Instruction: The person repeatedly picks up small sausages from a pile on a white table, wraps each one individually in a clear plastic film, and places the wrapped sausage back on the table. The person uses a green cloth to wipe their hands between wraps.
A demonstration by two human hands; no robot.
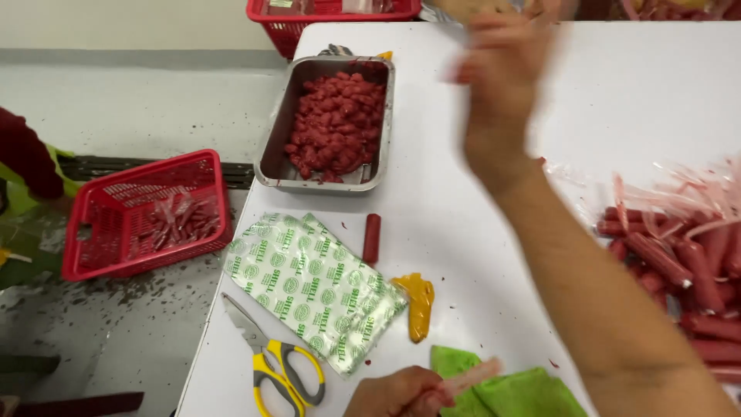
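On the white table (463,232), head view: left hand (401,394) at the bottom edge, closed around a pale pink casing strip (471,377), over a green cloth (502,390). Right hand (502,69) raised mid-table, motion-blurred; can't tell how open it is or whether it holds anything. Heap of red sausages in clear casings (679,270) lies to the right under that forearm; one bare red sausage (372,238) lies apart near a steel tray of red meat pieces (336,127). Green-printed plastic bag (312,289), yellow-handled scissors (282,363) and a yellow scrap (421,305) lie left of the hands; red basket (143,212) is off the table. Judgement: casing-stripping step, strip just off. Next move needs somewhere to drop the strip and a fresh sausage from the heap.
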